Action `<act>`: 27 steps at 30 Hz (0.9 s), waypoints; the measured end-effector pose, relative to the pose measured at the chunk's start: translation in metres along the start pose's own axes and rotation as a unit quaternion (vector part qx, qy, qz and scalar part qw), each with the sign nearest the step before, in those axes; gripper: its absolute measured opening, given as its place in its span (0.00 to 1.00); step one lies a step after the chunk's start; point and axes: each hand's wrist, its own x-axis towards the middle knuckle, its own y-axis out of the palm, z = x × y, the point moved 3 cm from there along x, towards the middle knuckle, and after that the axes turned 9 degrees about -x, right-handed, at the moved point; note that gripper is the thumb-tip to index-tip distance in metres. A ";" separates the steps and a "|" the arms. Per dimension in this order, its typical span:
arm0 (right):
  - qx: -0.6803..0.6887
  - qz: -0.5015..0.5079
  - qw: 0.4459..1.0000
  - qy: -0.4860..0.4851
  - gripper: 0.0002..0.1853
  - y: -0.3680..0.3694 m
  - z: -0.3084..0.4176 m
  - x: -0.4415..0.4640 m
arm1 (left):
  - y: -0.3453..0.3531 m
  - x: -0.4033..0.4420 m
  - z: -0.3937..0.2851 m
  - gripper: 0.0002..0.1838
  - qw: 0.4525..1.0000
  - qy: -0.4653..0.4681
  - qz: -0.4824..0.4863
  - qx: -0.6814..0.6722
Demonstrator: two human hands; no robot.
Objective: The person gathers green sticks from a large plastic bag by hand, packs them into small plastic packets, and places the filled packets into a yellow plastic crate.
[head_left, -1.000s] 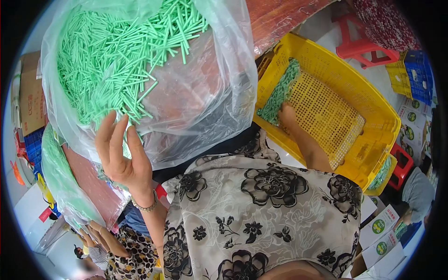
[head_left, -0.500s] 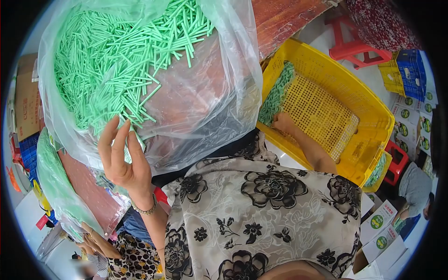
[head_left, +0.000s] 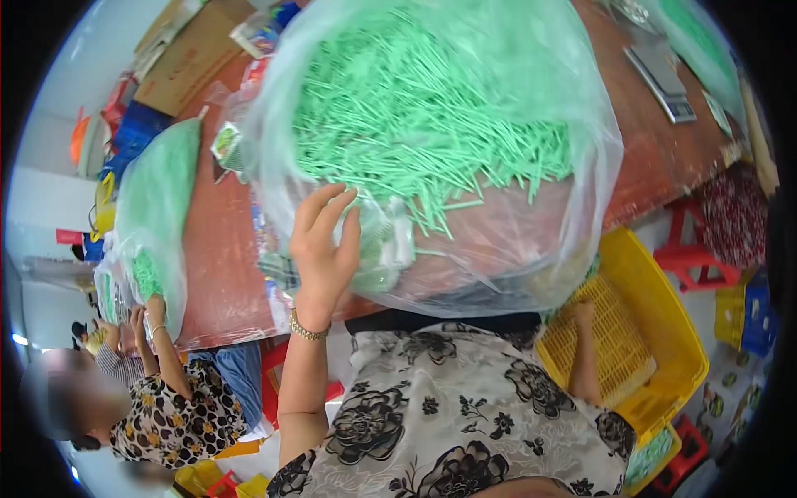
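My left hand [head_left: 324, 241], with a metal bracelet at the wrist, is raised at the near left edge of a large clear plastic bag [head_left: 602, 158]. Its fingers are bent but apart, with nothing seen between them. Inside the bag lies a heap of thin light-green sticks [head_left: 415, 116]. A clear packet with green print [head_left: 386, 245] is beside the fingers. Low on the right, my right hand [head_left: 584, 312] reaches into a yellow plastic crate [head_left: 664, 332]. Its fingers look curled; whatever they hold is too small and blurred to make out.
A red-brown table [head_left: 224, 257] bears the bag and a digital scale [head_left: 660, 79]. At the left, a co-worker in a patterned top [head_left: 178, 415] handles another bag of green sticks [head_left: 158, 207]. A red stool [head_left: 693, 249] stands beyond the crate.
The view has swung left, so the bag and crate appear farther right and more of the co-worker shows. My left hand stays raised by the bag. My right hand has shifted slightly within the crate.
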 end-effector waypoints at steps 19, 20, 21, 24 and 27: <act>-0.226 -0.316 0.555 -0.736 0.18 -0.168 0.772 -0.136 | 0.023 0.014 0.106 0.11 0.991 0.055 0.066 0.105; -0.272 -0.301 0.568 -0.716 0.15 -0.158 0.784 -0.135 | 0.023 0.014 0.107 0.11 0.992 0.036 0.073 0.097; -0.318 -0.283 0.580 -0.694 0.13 -0.149 0.794 -0.133 | 0.024 0.013 0.108 0.12 0.993 0.017 0.081 0.088; -0.376 -0.316 0.576 -0.653 0.15 -0.134 0.804 -0.137 | 0.024 0.016 0.110 0.11 0.996 0.004 0.070 0.062; -0.401 -0.349 0.582 -0.616 0.17 -0.125 0.799 -0.130 | 0.025 0.014 0.110 0.11 0.996 0.006 0.071 0.059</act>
